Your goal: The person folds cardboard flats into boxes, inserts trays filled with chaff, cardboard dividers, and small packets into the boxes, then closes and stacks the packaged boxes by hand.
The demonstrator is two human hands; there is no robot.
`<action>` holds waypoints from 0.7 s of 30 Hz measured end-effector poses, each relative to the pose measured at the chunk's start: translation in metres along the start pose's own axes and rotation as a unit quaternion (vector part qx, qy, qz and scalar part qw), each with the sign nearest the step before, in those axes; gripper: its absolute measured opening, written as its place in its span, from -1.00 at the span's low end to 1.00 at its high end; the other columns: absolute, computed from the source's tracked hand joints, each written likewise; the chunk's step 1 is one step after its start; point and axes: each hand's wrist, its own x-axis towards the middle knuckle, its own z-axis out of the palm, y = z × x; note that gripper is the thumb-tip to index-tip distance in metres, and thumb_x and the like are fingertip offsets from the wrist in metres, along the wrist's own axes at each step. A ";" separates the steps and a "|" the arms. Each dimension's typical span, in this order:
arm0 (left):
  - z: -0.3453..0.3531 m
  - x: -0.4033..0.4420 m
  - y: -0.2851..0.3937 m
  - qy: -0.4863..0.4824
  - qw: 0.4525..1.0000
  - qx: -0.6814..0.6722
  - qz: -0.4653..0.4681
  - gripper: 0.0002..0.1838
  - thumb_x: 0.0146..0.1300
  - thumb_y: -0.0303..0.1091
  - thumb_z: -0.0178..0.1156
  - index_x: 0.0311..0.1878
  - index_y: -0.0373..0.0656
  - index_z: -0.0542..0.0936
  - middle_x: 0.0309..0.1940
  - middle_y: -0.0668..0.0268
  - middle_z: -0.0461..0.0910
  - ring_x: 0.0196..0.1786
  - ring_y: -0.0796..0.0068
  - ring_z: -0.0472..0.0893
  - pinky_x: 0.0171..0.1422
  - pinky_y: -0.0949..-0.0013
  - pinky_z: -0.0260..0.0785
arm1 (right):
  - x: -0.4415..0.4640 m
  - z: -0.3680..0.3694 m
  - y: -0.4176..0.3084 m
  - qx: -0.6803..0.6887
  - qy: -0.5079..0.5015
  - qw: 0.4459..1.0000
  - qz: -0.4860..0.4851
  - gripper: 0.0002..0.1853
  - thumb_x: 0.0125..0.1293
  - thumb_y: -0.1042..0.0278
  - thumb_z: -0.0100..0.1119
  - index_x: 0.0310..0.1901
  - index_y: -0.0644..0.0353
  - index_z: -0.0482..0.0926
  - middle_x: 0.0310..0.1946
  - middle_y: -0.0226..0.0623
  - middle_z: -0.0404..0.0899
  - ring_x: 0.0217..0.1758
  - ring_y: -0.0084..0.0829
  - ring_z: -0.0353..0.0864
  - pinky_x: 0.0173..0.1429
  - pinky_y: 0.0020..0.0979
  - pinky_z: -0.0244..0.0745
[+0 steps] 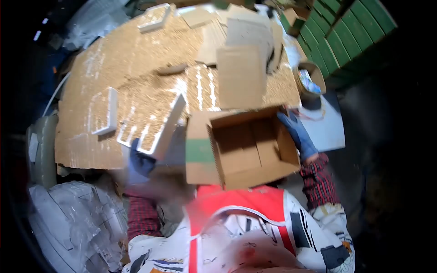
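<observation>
An open, empty-looking cardboard box (248, 145) with a green band on its side flap is close to my body. My right hand (298, 134), in a blue glove, grips the box's right edge. On the left, my left hand (140, 161), also gloved and somewhat blurred, is at the near end of a white-edged tray (168, 125). That tray is tilted and bears small tan pieces; the hand's fingers are partly hidden by blur and shadow. A second white-edged piece (112, 109) lies farther left among loose tan material.
Flat cardboard sheets (241, 75) lie on the large table (75, 150). Another white tray (154, 19) is at the back. A round container (311, 79) stands right, near stacked green boxes (348, 41). Clear plastic bags (77, 223) are at lower left.
</observation>
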 end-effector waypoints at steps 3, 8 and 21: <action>0.062 -0.071 0.053 -0.008 0.971 0.237 0.042 -0.40 0.28 -0.31 0.16 0.36 -0.23 0.25 0.31 0.10 0.34 0.30 0.14 0.40 0.39 0.04 0.24 | 0.007 -0.012 -0.041 0.218 0.017 0.969 0.116 -0.55 0.40 0.21 0.06 0.18 0.37 0.43 0.12 -0.22 0.49 0.21 -0.45 0.42 0.29 -0.40 0.29; 0.139 -0.112 0.077 -0.129 0.984 0.122 -0.007 -0.50 0.34 -0.40 0.01 0.35 -0.19 0.27 0.31 0.06 0.32 0.27 0.11 0.43 0.30 0.05 0.37 | 0.008 -0.004 -0.026 0.153 0.031 0.982 0.107 -0.31 0.30 -0.12 0.14 0.19 0.37 0.36 0.07 -0.13 0.41 0.14 -0.40 0.34 0.21 -0.46 0.27; 0.218 -0.092 0.058 -0.210 0.886 0.414 -0.018 -0.61 0.27 -0.57 0.07 0.18 -0.26 0.41 0.05 0.16 0.53 0.14 0.30 0.52 0.24 0.31 0.34 | 0.013 0.031 -0.001 0.046 0.086 0.992 -0.080 -0.53 0.51 0.00 -0.25 0.29 0.08 0.29 -0.01 0.05 0.38 -0.06 -0.12 0.45 0.08 -0.26 0.36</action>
